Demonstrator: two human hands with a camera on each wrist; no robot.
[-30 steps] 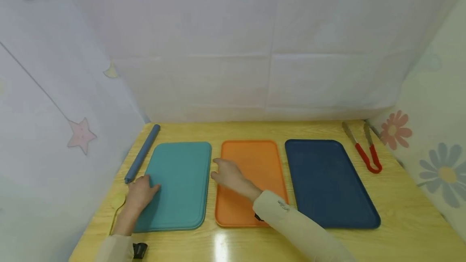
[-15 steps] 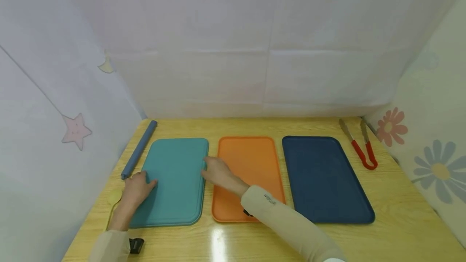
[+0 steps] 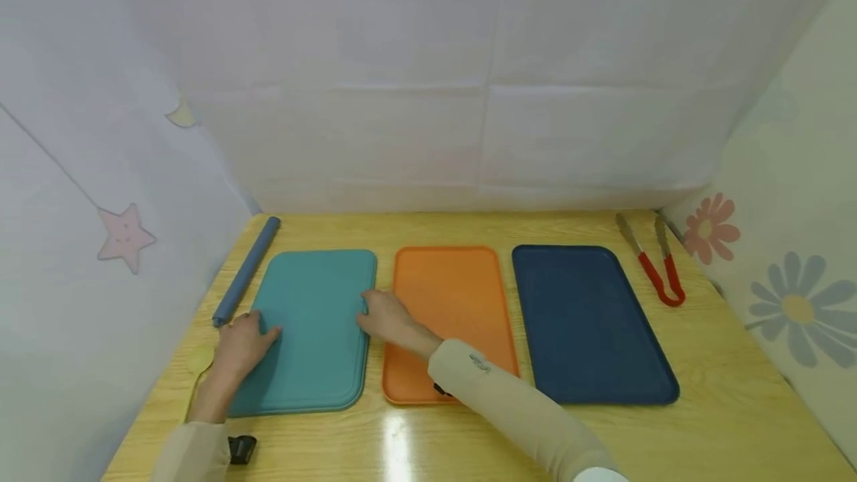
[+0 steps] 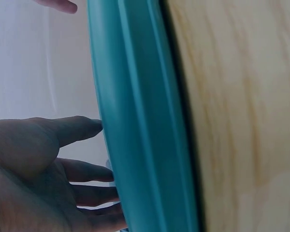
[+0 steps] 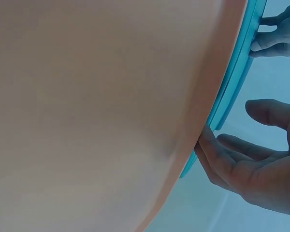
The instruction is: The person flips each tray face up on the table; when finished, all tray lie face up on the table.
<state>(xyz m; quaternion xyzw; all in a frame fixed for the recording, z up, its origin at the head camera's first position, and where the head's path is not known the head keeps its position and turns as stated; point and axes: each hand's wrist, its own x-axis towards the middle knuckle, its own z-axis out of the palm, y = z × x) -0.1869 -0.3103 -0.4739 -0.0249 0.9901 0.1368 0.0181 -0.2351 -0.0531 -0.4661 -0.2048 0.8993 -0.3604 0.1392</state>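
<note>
A teal tray [image 3: 315,318] with rounded corners lies flat at the left of the row. My left hand [image 3: 239,344] rests at its left edge, fingers extended and the thumb on the top. In the left wrist view, the straight fingers of my left hand [image 4: 43,179] touch the tray's ridged teal rim [image 4: 140,121]. On the opposite side, my right hand [image 3: 388,316] reaches across the orange tray [image 3: 455,296] to the teal tray's right edge. The right wrist view shows my right hand [image 5: 261,169] with its fingers at the teal edge and its thumb held apart.
A dark blue tray [image 3: 592,326] lies right of the orange one. Red-handled tongs [image 3: 659,274] lie at the far right. A rolled blue cylinder [image 3: 246,271] and a yellow spoon [image 3: 199,360] lie at the left. Printed cloth walls [image 3: 402,132] stand behind and beside the wooden table.
My right hand has moved left, from the gap beside the orange tray to the teal tray's right edge. The left hand stays at the left edge. The head view has shifted slightly.
</note>
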